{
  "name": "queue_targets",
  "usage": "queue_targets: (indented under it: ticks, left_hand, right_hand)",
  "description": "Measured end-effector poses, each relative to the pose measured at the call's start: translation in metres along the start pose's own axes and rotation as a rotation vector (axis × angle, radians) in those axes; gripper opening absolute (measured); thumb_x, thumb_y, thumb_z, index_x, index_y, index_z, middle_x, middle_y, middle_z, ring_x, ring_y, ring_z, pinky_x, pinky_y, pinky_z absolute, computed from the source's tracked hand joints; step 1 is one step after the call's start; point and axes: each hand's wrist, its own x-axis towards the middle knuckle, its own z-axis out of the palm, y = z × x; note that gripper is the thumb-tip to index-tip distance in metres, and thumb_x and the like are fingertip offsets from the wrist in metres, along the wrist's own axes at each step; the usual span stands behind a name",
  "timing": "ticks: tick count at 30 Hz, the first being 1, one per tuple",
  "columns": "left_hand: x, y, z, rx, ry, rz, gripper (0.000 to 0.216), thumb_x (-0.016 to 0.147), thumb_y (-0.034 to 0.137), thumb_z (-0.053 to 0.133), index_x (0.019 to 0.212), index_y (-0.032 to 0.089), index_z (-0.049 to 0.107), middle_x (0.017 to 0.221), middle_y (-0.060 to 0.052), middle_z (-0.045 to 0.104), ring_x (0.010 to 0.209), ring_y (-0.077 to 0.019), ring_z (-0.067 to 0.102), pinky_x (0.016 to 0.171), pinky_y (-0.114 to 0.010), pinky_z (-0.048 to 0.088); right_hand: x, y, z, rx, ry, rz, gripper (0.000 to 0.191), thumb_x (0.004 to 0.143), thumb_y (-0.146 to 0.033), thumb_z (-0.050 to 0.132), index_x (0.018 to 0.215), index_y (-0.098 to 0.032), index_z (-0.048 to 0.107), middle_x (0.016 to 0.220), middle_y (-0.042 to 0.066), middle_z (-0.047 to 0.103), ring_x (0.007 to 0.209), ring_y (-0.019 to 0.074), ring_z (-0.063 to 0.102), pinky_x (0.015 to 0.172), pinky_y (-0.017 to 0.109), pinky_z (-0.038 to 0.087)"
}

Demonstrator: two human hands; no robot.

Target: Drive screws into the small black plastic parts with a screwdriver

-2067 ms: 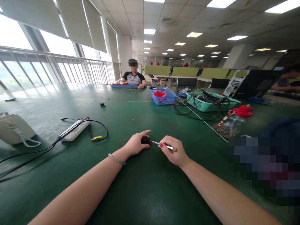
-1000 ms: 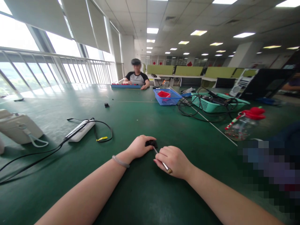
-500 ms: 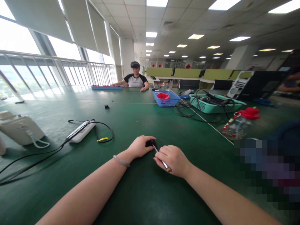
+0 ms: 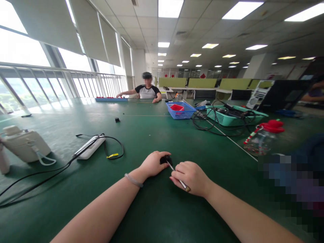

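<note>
My left hand (image 4: 154,163), with a grey band on its wrist, is closed around a small black object (image 4: 165,160) held low over the table. Its exact kind is hidden by my fingers. A slim silver brush-like tool (image 4: 181,183) is gripped in my right hand (image 4: 191,178), slanting down toward me and ending in a tan, flared end. The tool's far, thin tip meets the black object, or lies right against it; I cannot tell which.
On the green table (image 4: 141,135) a white power strip (image 4: 90,147) with black cables lies left, beside a beige bottle (image 4: 27,143). Blue basket (image 4: 181,111), green basket (image 4: 227,116) and red-lidded jar (image 4: 263,138) stand right. A person (image 4: 147,90) sits opposite.
The camera view has shifted slightly, so the whole scene sits a little lower. Both hands keep nearly the same grip, tool tip still at the black object. The person opposite has shifted an arm slightly.
</note>
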Motion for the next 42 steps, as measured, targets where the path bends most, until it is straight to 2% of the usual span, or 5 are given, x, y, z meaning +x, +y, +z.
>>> queue_targets:
  ticks: [8, 18, 25, 32, 42]
  left_hand:
    - [0.001, 0.001, 0.002, -0.041, 0.022, 0.005, 0.043, 0.075, 0.031, 0.067, 0.117, 0.025, 0.059, 0.103, -0.004, 0.069, 0.095, -0.0223, 0.064, 0.086, -0.034, 0.05]
    - [0.001, -0.001, 0.003, -0.032, 0.012, 0.021, 0.05, 0.077, 0.033, 0.067, 0.125, 0.027, 0.057, 0.112, -0.004, 0.069, 0.103, -0.0239, 0.062, 0.094, -0.037, 0.047]
    - [0.0, 0.001, 0.003, 0.039, -0.012, 0.032, 0.041, 0.08, 0.035, 0.063, 0.121, 0.026, 0.062, 0.108, -0.005, 0.069, 0.101, -0.0237, 0.062, 0.093, -0.036, 0.048]
    - [-0.002, 0.003, 0.006, 0.077, 0.015, 0.016, 0.048, 0.079, 0.036, 0.064, 0.126, 0.025, 0.058, 0.109, -0.008, 0.067, 0.101, -0.0244, 0.061, 0.092, -0.037, 0.049]
    - [-0.003, 0.002, -0.001, 0.061, -0.034, 0.048, 0.051, 0.077, 0.039, 0.067, 0.126, 0.026, 0.059, 0.106, -0.006, 0.069, 0.101, -0.024, 0.061, 0.092, -0.035, 0.049]
  right_hand:
    - [0.0, 0.001, 0.0, -0.009, 0.025, 0.067, 0.021, 0.092, -0.025, 0.05, 0.077, -0.018, 0.063, 0.072, 0.002, 0.061, 0.064, 0.0135, 0.05, 0.06, 0.028, 0.032]
    - [-0.003, 0.009, -0.002, 0.081, -0.002, 0.305, 0.019, 0.092, -0.024, 0.051, 0.078, -0.019, 0.063, 0.074, 0.003, 0.06, 0.069, 0.0145, 0.054, 0.063, 0.027, 0.037]
    - [-0.003, 0.007, 0.0, 0.25, -0.013, 0.448, 0.016, 0.088, -0.029, 0.058, 0.1, -0.022, 0.064, 0.095, 0.004, 0.065, 0.078, 0.0176, 0.06, 0.068, 0.028, 0.045]
    - [-0.001, 0.006, -0.006, 0.435, 0.196, 0.646, 0.021, 0.092, -0.032, 0.049, 0.085, -0.021, 0.066, 0.08, 0.003, 0.066, 0.068, 0.016, 0.059, 0.063, 0.027, 0.044]
    - [-0.004, 0.019, 0.007, 0.685, 0.155, 0.859, 0.027, 0.088, -0.041, 0.051, 0.085, -0.02, 0.068, 0.07, 0.001, 0.066, 0.057, 0.015, 0.058, 0.054, 0.026, 0.042]
